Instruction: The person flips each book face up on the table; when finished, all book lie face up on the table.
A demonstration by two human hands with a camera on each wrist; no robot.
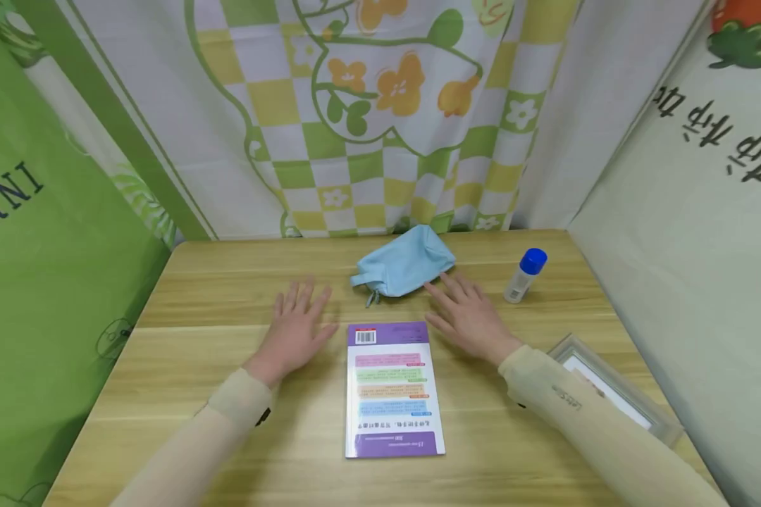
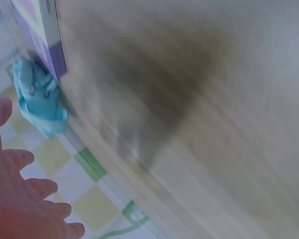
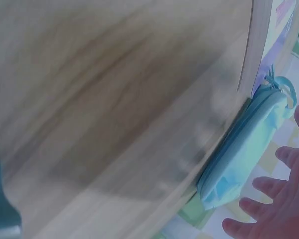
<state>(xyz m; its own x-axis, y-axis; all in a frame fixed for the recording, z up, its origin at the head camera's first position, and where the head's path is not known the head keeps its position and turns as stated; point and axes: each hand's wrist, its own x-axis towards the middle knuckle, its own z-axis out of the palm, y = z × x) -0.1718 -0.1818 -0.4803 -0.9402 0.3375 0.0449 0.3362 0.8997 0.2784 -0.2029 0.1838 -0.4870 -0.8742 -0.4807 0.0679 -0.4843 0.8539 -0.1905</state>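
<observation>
Both hands hold nothing, fingers spread over the wooden table. In the head view my left hand is left of a purple and white book, which lies back cover up with colored text bands. My right hand is on the book's other side, its fingertips near a light blue zippered pouch behind the book. The right wrist view shows the pouch beyond spread fingers. In the left wrist view, the fingers are apart from the pouch, with shadow on the tabletop.
A glue bottle with a blue cap stands at the back right of the table. A grey picture frame lies at the right, partly under the right sleeve. Patterned curtains hang behind the table's back edge.
</observation>
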